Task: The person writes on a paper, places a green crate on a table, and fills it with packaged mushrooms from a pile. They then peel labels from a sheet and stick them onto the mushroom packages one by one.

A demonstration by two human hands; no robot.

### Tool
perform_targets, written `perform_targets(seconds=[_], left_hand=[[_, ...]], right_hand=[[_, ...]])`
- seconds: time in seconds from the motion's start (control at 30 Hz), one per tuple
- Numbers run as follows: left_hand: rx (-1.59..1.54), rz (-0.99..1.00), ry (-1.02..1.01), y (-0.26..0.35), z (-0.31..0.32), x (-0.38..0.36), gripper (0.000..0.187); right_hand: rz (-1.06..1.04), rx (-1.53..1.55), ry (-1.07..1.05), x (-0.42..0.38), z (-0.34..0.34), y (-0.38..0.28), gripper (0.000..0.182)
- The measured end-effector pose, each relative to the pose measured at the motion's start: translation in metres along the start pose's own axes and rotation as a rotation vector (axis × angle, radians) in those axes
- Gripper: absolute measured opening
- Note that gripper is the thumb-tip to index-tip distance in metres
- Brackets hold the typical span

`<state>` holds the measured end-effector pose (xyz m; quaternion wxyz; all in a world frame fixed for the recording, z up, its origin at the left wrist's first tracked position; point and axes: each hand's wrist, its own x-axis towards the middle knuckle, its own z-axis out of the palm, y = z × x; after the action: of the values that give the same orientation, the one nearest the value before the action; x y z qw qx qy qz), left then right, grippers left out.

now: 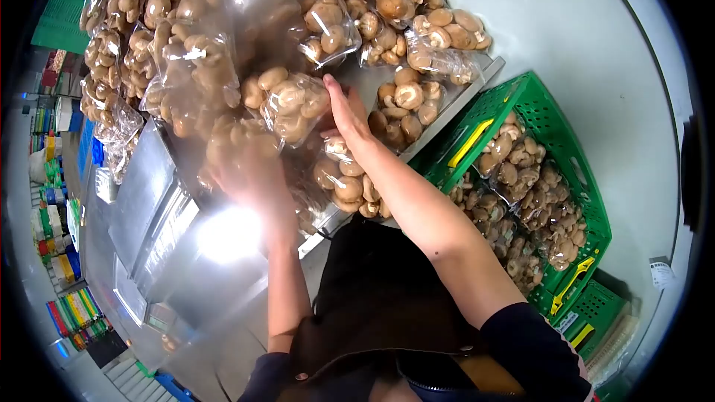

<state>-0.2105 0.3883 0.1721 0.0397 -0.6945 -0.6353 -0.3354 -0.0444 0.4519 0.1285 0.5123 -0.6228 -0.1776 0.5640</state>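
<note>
Several clear plastic bags of brown mushrooms lie heaped on a metal work surface. My right hand point(347, 113) lies along the right side of one mushroom bag point(293, 108), its fingers stretched out and the thumb apart from them. Lower left, my left hand point(257, 179) is at another mushroom bag point(240, 141). Glare and haze blur its fingers, so its grip does not show. Close below my right wrist sits a further bag of mushrooms point(348, 179), and one more bag point(408, 104) lies to the right near the metal edge.
At right stands a green crate point(588, 179) with yellow handles, holding bagged mushrooms point(529, 186). Another green crate point(599, 313) is under it. A metal machine with a shiny panel point(145, 186) is left of my left arm. Stocked shelves point(59, 216) line the far left.
</note>
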Motion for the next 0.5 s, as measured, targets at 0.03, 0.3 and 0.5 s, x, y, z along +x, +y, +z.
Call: perform_targets(seconds=[0.03,0.3,0.5], left_hand=[[-0.047,0.003,0.006,-0.004,0.003,0.001,0.061],[-0.799,-0.807,-0.222,0.008,-0.05,-0.054,0.081],[-0.951,-1.081,-0.405,-0.015,-0.039,-0.06,0.056]], right_hand=[[-0.003,-0.031,-0.016,-0.001,-0.002,0.0,0.097],[-0.326,-1.105,-0.194,-0.069,-0.066,-0.017,0.085],[-0.122,-1.046,-0.458,-0.075,-0.069,-0.006,0.084]])
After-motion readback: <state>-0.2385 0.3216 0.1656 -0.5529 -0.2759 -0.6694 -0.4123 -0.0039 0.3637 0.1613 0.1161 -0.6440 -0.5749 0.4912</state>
